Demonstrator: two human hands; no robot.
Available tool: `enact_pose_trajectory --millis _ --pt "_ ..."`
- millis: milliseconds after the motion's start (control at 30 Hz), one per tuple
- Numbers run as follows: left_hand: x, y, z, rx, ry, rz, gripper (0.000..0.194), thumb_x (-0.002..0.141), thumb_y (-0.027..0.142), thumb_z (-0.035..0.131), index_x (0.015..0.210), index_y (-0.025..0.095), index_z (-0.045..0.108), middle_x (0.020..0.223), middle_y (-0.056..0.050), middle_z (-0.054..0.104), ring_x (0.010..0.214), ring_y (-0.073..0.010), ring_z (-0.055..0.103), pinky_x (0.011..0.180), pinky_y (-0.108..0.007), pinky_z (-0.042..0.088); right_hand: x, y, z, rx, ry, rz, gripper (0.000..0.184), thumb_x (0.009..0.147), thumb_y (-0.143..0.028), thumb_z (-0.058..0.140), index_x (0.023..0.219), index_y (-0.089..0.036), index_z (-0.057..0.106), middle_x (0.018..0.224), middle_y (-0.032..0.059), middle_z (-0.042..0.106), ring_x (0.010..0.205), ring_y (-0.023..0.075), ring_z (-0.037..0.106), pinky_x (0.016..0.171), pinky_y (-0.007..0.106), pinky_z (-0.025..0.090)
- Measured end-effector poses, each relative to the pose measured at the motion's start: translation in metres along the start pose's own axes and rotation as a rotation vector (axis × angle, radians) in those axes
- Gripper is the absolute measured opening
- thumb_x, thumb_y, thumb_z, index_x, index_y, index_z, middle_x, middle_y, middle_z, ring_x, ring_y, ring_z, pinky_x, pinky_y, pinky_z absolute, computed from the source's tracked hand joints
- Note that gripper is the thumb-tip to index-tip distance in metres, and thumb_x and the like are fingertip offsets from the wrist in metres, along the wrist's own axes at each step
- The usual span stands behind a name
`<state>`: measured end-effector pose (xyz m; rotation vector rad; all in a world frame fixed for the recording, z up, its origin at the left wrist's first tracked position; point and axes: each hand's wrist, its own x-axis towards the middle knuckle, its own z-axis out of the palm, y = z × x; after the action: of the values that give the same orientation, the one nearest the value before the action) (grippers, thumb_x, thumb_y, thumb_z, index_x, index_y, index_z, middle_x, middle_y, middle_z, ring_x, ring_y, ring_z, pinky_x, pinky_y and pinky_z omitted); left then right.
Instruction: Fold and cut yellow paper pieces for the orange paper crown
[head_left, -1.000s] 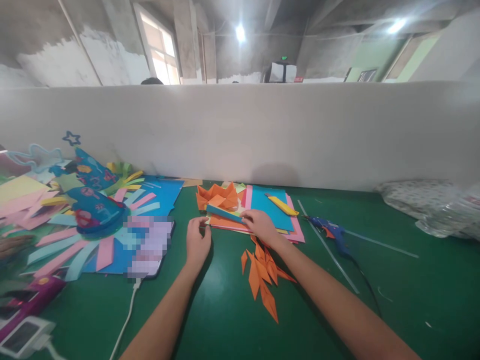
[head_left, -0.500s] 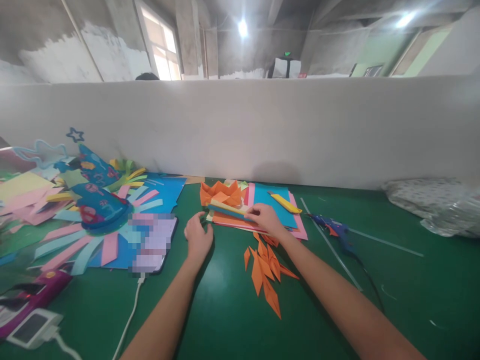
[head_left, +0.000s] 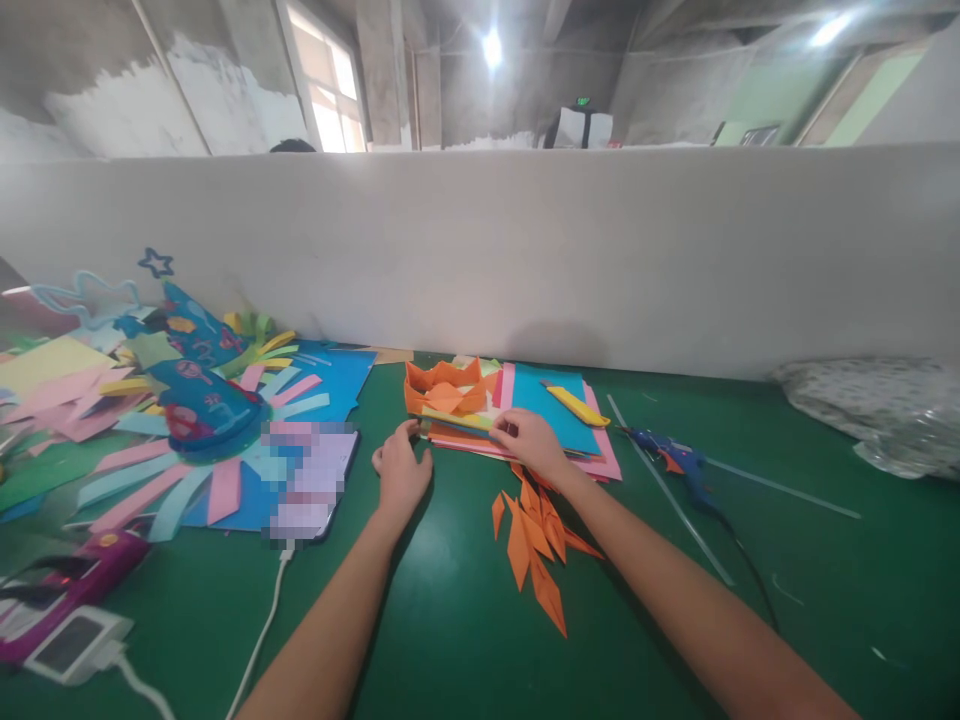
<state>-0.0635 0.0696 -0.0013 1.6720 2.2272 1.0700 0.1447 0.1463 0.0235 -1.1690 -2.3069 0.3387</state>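
My right hand (head_left: pixel 531 442) pinches the front edge of a thin bundle of coloured paper (head_left: pixel 457 420), yellow and blue along its side, raised above the stack beneath. My left hand (head_left: pixel 401 468) is at the bundle's left end, thumb and index finger apart; whether a fingertip touches the paper is unclear. Just behind the bundle stands an orange folded-paper crown shape (head_left: pixel 442 388). Under and beside it lies a stack of coloured sheets (head_left: pixel 551 410), blue on top. Several pointed orange folded pieces (head_left: pixel 534 545) lie in front of my right hand.
A yellow utility knife (head_left: pixel 576 405) rests on the stack. To its right are a blue glue gun (head_left: pixel 675 462) and clear glue sticks (head_left: pixel 671 490). At left are decorated cone hats (head_left: pixel 210 405), a charging phone (head_left: pixel 319 485) and a purple power strip (head_left: pixel 82 580). A white partition (head_left: pixel 480 250) runs behind.
The bundle's left end has tipped slightly lower and its yellow side shows more. My left hand's fingers have shifted a little at that end. The camera view has shifted slightly.
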Motion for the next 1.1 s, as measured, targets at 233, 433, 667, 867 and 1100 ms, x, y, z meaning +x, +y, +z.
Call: enact_pose_trajectory --millis 233,433,667,867,1100 --pt "0.001 -0.001 0.000 -0.070 0.012 -0.048 0.043 0.074 0.011 0.052 0.115 0.020 0.043 0.114 -0.010 0.063 0.110 -0.0238 0.056 0.098 -0.045 0.028 -0.002 -0.003 0.009 -0.139 -0.088 -0.177 0.031 0.078 -0.041 0.066 0.097 -0.017 0.062 0.098 0.0085 0.063 0.094 0.0215 0.054 0.079 0.031 0.040" --pt "0.001 -0.001 0.001 -0.104 0.021 -0.055 0.042 0.074 0.009 0.052 0.115 0.019 0.044 0.114 -0.011 0.063 0.112 -0.0256 0.054 0.099 -0.047 0.026 -0.003 -0.015 0.011 -0.286 -0.135 -0.195 0.021 0.087 -0.034 0.054 0.095 -0.016 0.062 0.094 0.0108 0.064 0.091 0.0231 0.055 0.077 0.030 0.039" --pt "0.000 -0.003 0.001 -0.247 0.050 -0.073 0.045 0.072 0.005 0.054 0.114 0.018 0.046 0.113 -0.011 0.063 0.114 -0.0295 0.052 0.101 -0.053 0.024 0.001 -0.029 0.007 -0.394 -0.132 -0.094 0.034 0.087 -0.021 0.042 0.119 -0.013 0.052 0.082 0.0126 0.066 0.074 0.0222 0.059 0.057 0.026 0.032" --pt "0.011 -0.005 0.009 -0.547 0.004 -0.088 0.043 0.075 0.007 0.057 0.115 0.019 0.048 0.118 -0.012 0.061 0.102 -0.0222 0.061 0.097 -0.042 0.040 0.010 -0.028 0.002 -0.353 -0.113 -0.051 0.038 0.084 -0.020 0.042 0.121 -0.015 0.046 0.074 0.0062 0.066 0.062 0.0175 0.057 0.052 0.024 0.026" --pt "0.033 0.013 0.034 -0.922 -0.035 -0.232 0.041 0.082 0.021 0.058 0.120 0.017 0.042 0.120 -0.015 0.055 0.079 -0.0137 0.066 0.070 -0.029 0.056 0.015 -0.016 0.003 -0.285 -0.096 -0.026 0.038 0.087 -0.019 0.036 0.124 -0.015 0.041 0.072 0.0038 0.065 0.057 0.0162 0.055 0.051 0.024 0.028"
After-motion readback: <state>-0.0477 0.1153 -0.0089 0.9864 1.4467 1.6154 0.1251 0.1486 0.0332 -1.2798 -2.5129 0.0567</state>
